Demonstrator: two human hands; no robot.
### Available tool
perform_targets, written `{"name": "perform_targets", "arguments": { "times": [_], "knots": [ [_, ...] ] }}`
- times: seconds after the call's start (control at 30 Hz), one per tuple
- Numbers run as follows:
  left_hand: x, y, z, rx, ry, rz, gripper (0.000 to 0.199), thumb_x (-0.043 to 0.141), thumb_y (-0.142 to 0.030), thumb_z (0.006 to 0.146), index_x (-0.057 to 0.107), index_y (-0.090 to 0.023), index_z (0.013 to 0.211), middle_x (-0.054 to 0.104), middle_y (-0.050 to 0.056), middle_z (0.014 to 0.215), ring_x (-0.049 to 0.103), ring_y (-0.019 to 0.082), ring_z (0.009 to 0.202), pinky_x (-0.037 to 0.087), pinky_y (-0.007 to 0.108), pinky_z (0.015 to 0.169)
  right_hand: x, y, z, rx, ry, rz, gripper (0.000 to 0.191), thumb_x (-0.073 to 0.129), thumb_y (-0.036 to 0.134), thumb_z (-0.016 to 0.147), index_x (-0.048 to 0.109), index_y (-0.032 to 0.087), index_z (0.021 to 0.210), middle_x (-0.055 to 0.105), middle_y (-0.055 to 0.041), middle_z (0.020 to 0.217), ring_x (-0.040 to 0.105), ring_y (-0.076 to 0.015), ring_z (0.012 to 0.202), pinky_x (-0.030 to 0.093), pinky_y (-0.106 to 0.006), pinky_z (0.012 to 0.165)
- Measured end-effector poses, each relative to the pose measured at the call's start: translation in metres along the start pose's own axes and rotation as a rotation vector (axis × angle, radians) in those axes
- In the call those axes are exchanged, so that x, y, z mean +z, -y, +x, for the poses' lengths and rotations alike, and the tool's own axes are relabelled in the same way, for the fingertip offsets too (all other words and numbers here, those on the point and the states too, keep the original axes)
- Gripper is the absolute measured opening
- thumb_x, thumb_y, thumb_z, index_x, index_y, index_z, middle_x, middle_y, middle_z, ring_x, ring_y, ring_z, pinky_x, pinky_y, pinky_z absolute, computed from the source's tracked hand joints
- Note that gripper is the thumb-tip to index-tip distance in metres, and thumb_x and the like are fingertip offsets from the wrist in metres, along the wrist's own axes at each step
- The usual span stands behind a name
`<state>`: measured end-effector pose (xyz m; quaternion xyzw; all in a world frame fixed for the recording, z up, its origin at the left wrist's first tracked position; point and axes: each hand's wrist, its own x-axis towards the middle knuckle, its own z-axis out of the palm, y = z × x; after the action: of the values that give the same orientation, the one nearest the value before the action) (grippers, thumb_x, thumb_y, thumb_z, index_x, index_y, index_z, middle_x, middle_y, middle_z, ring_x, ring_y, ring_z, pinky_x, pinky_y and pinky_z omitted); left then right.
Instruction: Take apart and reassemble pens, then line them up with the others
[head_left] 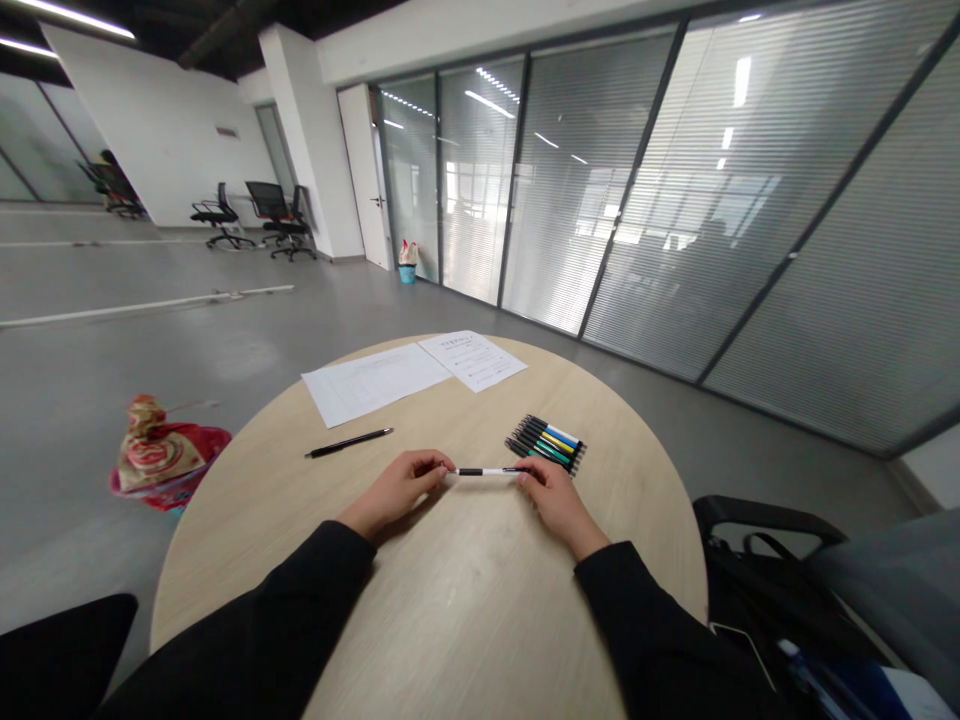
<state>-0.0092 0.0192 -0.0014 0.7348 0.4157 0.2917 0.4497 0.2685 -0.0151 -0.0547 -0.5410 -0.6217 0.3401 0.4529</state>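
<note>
A white pen with a black grip lies crosswise between my two hands, low over the round wooden table. My left hand pinches its left end, and my right hand has its fingers closed on the right end, by the clip. Just beyond my right hand, several pens with black, blue, yellow and green parts lie side by side in a slanted row. A single black pen rests on the tabletop beyond my left hand, to the left.
Two printed sheets, one wide and one smaller, lie at the far side of the table. A pink bin with a bag stands on the floor at left. A chair with dark items is at right.
</note>
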Motion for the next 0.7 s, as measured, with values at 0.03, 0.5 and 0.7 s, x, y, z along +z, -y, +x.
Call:
{"name": "perform_targets", "arguments": {
  "times": [0.03, 0.5, 0.7],
  "knots": [
    [-0.0004, 0.001, 0.0001, 0.006, 0.006, 0.01, 0.033, 0.059, -0.044, 0.089, 0.072, -0.014, 0.095, 0.058, 0.001, 0.069, 0.048, 0.014, 0.063, 0.037, 0.027, 0.06, 0.0, -0.0005, 0.0001, 0.0, -0.002, -0.001, 0.022, 0.057, 0.03, 0.084, 0.072, 0.019, 0.095, 0.057, 0.0005, 0.065, 0.049, -0.0152, 0.06, 0.037, -0.024, 0.056],
    [-0.0008, 0.0024, 0.0027, -0.006, -0.134, -0.029, 0.032, 0.061, -0.042, 0.086, 0.068, -0.015, 0.1, 0.062, 0.003, 0.076, 0.052, 0.015, 0.066, 0.041, 0.029, 0.065, -0.0001, -0.0009, 0.0012, -0.005, 0.001, 0.001, 0.021, 0.058, 0.029, 0.083, 0.073, 0.019, 0.094, 0.058, 0.0002, 0.068, 0.051, -0.0163, 0.065, 0.039, -0.025, 0.06],
    [-0.0044, 0.0046, 0.0048, 0.038, -0.216, 0.178, 0.021, 0.061, -0.038, 0.084, 0.064, -0.018, 0.085, 0.065, 0.004, 0.078, 0.057, 0.019, 0.072, 0.044, 0.031, 0.07, -0.0004, -0.0018, 0.0012, -0.009, 0.003, -0.006, 0.021, 0.058, 0.028, 0.083, 0.073, 0.019, 0.095, 0.061, -0.0006, 0.07, 0.053, -0.0168, 0.067, 0.04, -0.025, 0.061]
  ]
}}
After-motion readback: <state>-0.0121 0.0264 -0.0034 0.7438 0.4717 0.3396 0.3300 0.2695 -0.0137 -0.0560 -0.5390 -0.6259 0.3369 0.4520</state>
